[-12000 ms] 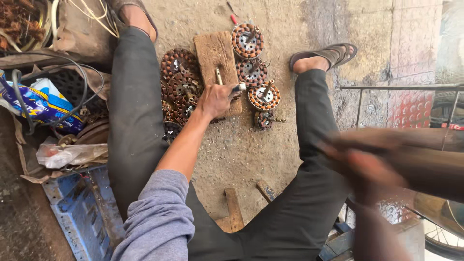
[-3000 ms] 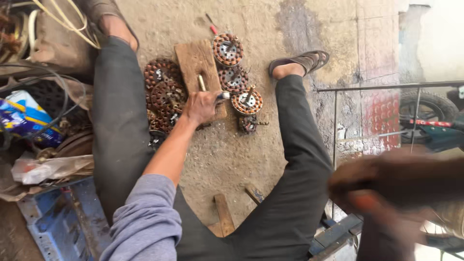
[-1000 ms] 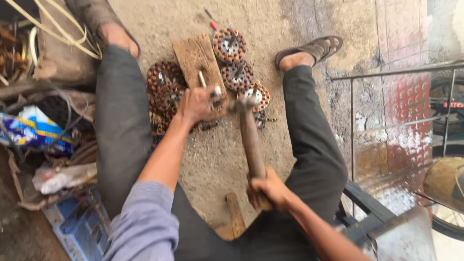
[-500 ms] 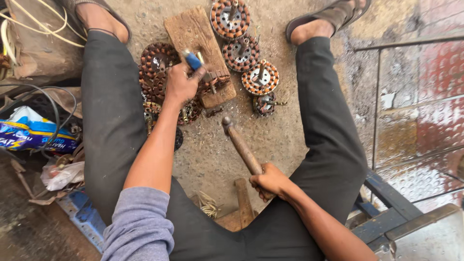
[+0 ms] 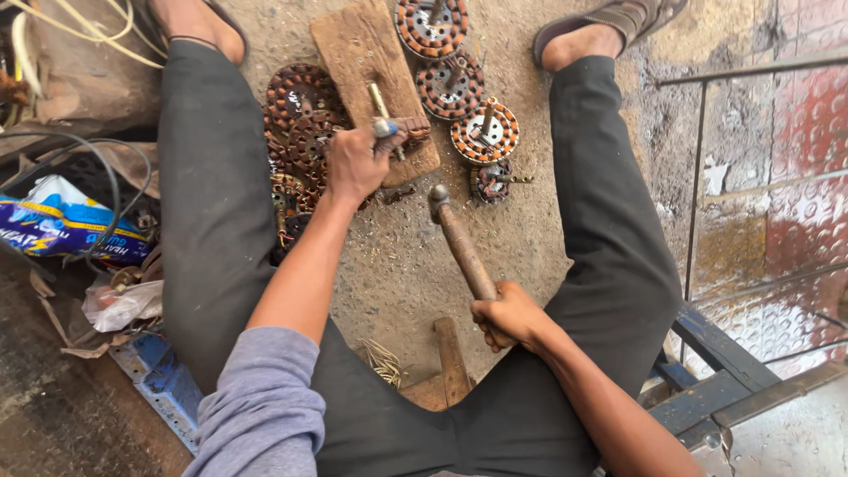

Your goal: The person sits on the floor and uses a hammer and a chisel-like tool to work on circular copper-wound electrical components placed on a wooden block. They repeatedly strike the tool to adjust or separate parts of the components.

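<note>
Between the outstretched legs, found a wooden block (image 5: pixel 353 53) lying flat on the concrete floor (image 5: pixel 397 265), probably serving as a firm striking base. Noted a small wound motor part (image 5: pixel 413 134) resting on the block's near right corner.

Held a chisel (image 5: pixel 385 128) in the left hand (image 5: pixel 353 163), fingers wrapped fully round the shank, tip set against the motor part. Judged this grip to steady the tool and pin the work to the block.

Held a hammer (image 5: pixel 459 243) in the right hand (image 5: pixel 505 316), fist closed tight low on the wooden handle, likely for leverage. Kept the hammer head (image 5: pixel 437 199) near the floor, just short of the block and clear of the chisel.

Noted three copper-wound stators (image 5: pixel 484 134) in a row right of the block, with a smaller part (image 5: pixel 490 181) beside the nearest. Noted a heap of similar stators (image 5: pixel 300 115) touching the block's left edge. Presumed both groups kept apart yet within reach.

Noted a blue crate (image 5: pixel 163 384) and a blue-and-white bag (image 5: pixel 62 225) well off to the left.
</note>
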